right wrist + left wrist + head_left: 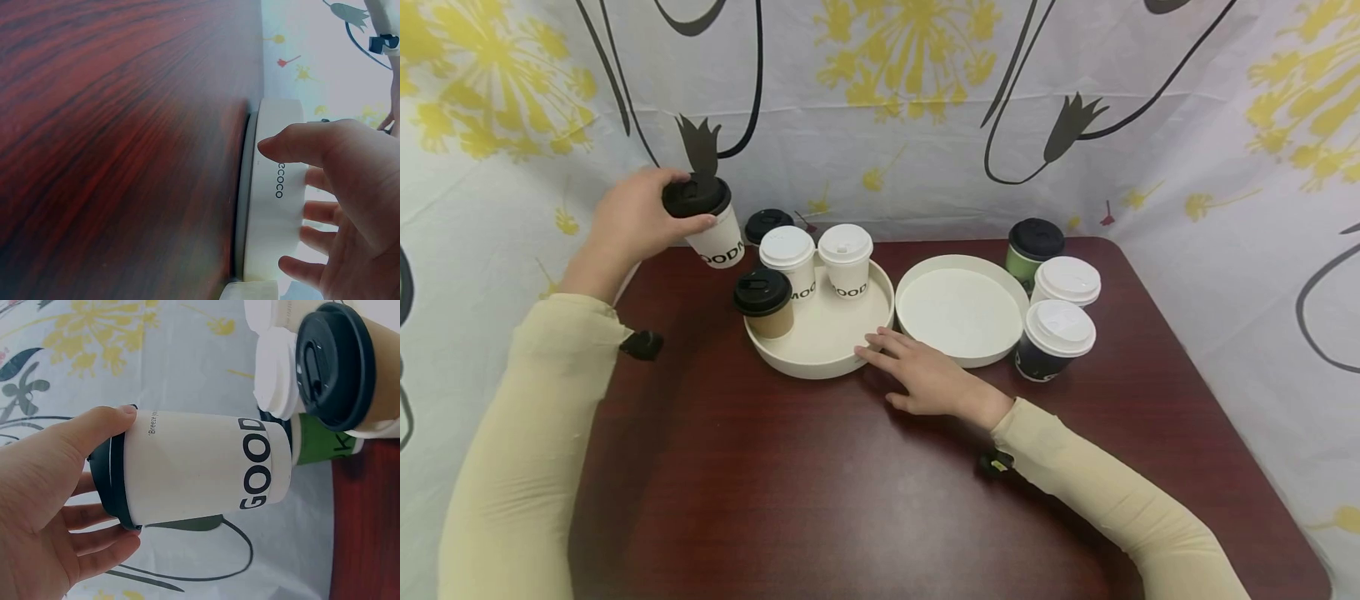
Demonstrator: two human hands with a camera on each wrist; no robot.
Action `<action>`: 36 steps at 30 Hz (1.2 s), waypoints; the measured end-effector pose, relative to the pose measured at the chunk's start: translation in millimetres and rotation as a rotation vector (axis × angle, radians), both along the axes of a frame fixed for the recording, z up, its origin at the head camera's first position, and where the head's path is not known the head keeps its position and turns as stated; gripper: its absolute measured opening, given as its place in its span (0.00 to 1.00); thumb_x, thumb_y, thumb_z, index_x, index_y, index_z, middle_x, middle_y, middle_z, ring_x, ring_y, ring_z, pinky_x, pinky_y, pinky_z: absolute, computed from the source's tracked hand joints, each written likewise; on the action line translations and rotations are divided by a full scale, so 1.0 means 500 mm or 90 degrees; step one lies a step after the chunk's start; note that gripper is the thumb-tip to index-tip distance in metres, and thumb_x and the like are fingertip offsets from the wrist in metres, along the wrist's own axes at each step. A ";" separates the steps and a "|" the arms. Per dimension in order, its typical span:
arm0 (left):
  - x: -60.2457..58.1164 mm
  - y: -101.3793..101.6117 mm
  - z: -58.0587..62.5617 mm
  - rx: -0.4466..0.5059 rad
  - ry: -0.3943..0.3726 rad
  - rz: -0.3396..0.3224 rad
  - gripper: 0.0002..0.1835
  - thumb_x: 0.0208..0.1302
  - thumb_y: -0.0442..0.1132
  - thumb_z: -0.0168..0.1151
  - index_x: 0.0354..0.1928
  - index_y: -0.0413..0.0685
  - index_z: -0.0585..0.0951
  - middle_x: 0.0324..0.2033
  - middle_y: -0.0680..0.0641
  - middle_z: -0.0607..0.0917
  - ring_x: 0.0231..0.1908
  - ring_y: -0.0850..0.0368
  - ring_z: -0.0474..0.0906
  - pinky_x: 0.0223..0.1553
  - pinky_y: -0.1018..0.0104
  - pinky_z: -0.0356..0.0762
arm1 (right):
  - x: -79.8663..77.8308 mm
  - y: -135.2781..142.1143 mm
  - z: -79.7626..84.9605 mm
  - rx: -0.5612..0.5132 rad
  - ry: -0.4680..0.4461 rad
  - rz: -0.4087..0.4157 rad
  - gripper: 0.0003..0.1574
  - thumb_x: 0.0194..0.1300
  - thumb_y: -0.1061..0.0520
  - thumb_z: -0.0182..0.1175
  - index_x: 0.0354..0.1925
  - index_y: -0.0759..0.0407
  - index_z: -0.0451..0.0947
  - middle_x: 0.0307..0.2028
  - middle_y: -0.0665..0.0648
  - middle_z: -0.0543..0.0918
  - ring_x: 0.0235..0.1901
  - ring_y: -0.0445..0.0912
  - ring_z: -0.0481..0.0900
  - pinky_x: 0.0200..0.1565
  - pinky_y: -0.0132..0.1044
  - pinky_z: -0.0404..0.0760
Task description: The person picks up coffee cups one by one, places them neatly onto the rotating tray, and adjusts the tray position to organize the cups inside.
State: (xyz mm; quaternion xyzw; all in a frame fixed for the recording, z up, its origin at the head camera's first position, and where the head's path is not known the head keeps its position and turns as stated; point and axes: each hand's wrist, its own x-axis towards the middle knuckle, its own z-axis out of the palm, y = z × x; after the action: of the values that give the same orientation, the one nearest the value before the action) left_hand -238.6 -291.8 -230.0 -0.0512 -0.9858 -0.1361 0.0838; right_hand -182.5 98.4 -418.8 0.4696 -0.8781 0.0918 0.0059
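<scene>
My left hand [636, 212] grips a white paper coffee cup [721, 240] by its black lid [112, 481], thumb on one side and fingers on the other. It is raised and tilted, left of the round cream tray [812, 368]. On that tray stand a brown cup [772, 323] with a black lid and two white cups [847, 271] with white lids. A black-lidded green cup [322, 440] shows behind them. My right hand [936, 379] has its fingers extended over the tray's near right rim, with the thumb beside its wall.
A second round cream tray [962, 321] sits right beside the first. At its right stand a green cup [1021, 268] with a black lid, a white-lidded cup [1067, 279] and a dark cup [1037, 362] with a white lid. A patterned curtain [887, 183] hangs behind the dark-red table [820, 483].
</scene>
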 end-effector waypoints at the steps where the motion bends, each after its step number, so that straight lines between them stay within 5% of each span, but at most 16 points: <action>1: 0.001 0.003 0.003 0.003 0.004 0.000 0.43 0.61 0.60 0.63 0.71 0.40 0.66 0.66 0.30 0.71 0.62 0.30 0.67 0.60 0.36 0.65 | 0.000 0.000 0.000 0.000 -0.001 0.000 0.52 0.59 0.49 0.68 0.76 0.48 0.57 0.74 0.60 0.63 0.76 0.57 0.56 0.75 0.51 0.60; 22: 0.048 0.094 0.053 -0.006 0.042 -0.062 0.41 0.59 0.59 0.66 0.69 0.43 0.70 0.65 0.33 0.73 0.64 0.32 0.69 0.64 0.39 0.65 | 0.002 0.000 -0.001 -0.002 -0.011 -0.003 0.52 0.59 0.50 0.68 0.76 0.48 0.56 0.74 0.60 0.62 0.77 0.58 0.55 0.74 0.52 0.61; 36: 0.070 0.146 0.060 -0.017 0.048 -0.126 0.40 0.58 0.58 0.68 0.68 0.45 0.71 0.65 0.37 0.75 0.64 0.36 0.71 0.61 0.40 0.68 | 0.002 0.000 0.001 -0.004 -0.013 -0.005 0.52 0.59 0.50 0.68 0.76 0.48 0.56 0.74 0.60 0.62 0.77 0.57 0.55 0.75 0.51 0.60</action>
State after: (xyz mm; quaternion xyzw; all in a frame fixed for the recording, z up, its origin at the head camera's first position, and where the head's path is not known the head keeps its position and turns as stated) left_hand -203.8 -218.9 -200.2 -0.1544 -0.9738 -0.1288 0.1060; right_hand -181.4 98.5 -418.3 0.4649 -0.8798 0.0993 -0.0009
